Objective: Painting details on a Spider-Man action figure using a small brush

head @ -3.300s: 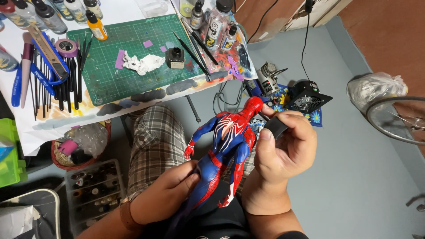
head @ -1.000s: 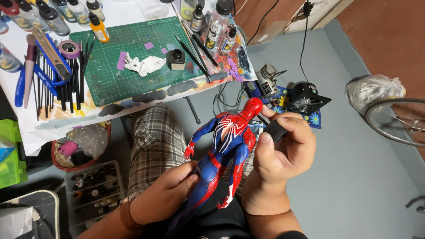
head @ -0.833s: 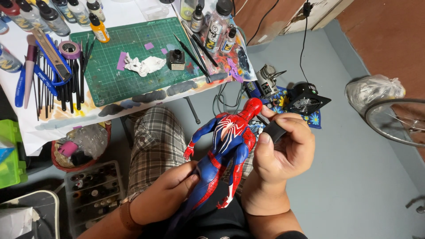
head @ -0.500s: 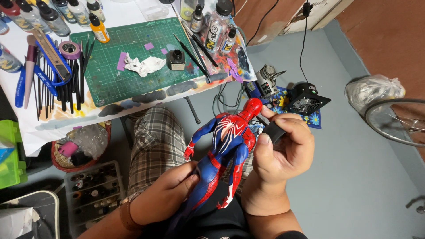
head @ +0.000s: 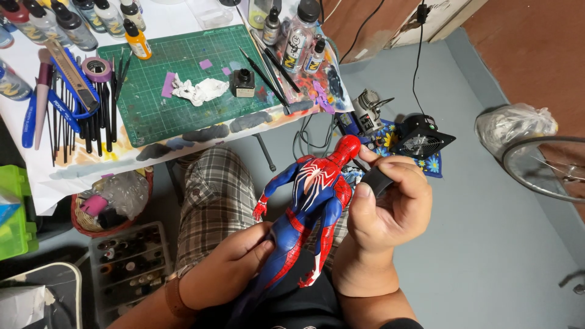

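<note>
A red and blue action figure (head: 308,210) with a white spider emblem lies face up across my lap, head pointing away from me. My left hand (head: 228,268) grips its blue legs from below. My right hand (head: 384,210) is closed around a small black object (head: 376,181), held right beside the figure's head and shoulder, thumb pressed on it. The figure's far arm hangs loose over my plaid shorts (head: 216,198).
A work table holds a green cutting mat (head: 183,91), a crumpled white tissue (head: 196,91), a small ink jar (head: 242,82), paint bottles (head: 292,30), brushes (head: 91,119) and tape. On the grey floor are a small black fan (head: 420,137), cables, a basket (head: 103,201), a drawer unit of jars (head: 125,268) and a wheel (head: 545,167).
Almost nothing has changed; both hands hold the figure and the black object in the same pose, with only a slight shift of the view.
</note>
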